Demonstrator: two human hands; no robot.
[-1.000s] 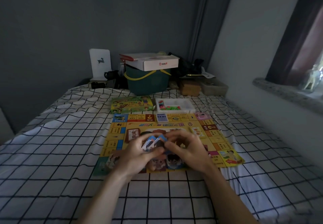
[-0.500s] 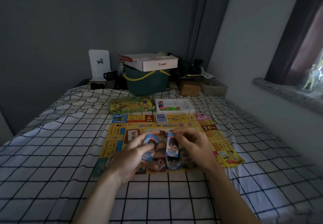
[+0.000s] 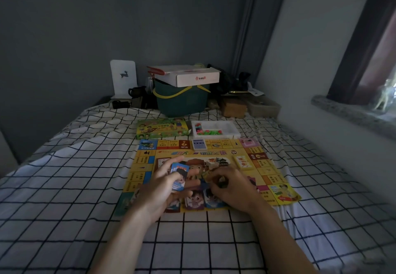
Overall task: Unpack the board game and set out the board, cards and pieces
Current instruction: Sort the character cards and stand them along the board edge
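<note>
Fingers (image 3: 171,167) of the left hand (image 3: 162,190) pinch a small stack of cards (image 3: 179,177), blue-edged with a cartoon face, held upright over the near middle of the yellow board (image 3: 267,173). Curled right hand (image 3: 230,188) fingers pinch one card (image 3: 206,174) just beside the stack. The board lies flat on the checked bed (image 3: 64,188). A blue deck (image 3: 199,144) sits on its far edge; a white tray (image 3: 227,128) of coloured pieces lies beyond.
</note>
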